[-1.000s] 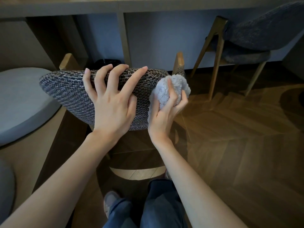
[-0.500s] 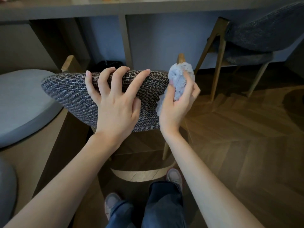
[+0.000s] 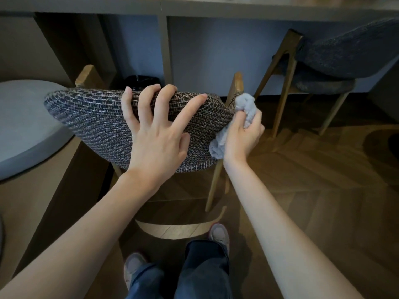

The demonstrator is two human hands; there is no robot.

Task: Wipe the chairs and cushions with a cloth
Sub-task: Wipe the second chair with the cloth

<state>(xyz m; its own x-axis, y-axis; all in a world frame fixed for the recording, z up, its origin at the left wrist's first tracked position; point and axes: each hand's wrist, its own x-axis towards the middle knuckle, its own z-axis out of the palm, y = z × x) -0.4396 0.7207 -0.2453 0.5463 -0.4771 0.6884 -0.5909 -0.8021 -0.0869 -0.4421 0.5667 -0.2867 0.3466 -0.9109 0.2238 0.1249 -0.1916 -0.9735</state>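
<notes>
Count, all rel. to the woven-back chair (image 3: pixel 97 126): 2 chairs incl. a dark grey chair (image 3: pixel 345 57) to its right, 1 cloth (image 3: pixel 246 104) at its right edge, 1 round cushion (image 3: pixel 21 126) to its left, 2 hands on it (left hand (image 3: pixel 155 143), right hand (image 3: pixel 244 137)) & 2 shoes below it (left shoe (image 3: pixel 132 264), right shoe (image 3: pixel 219 234)).

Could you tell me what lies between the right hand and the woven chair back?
The head view shows a bunched grey cloth, gripped by the right hand, touching the woven chair back.
</notes>
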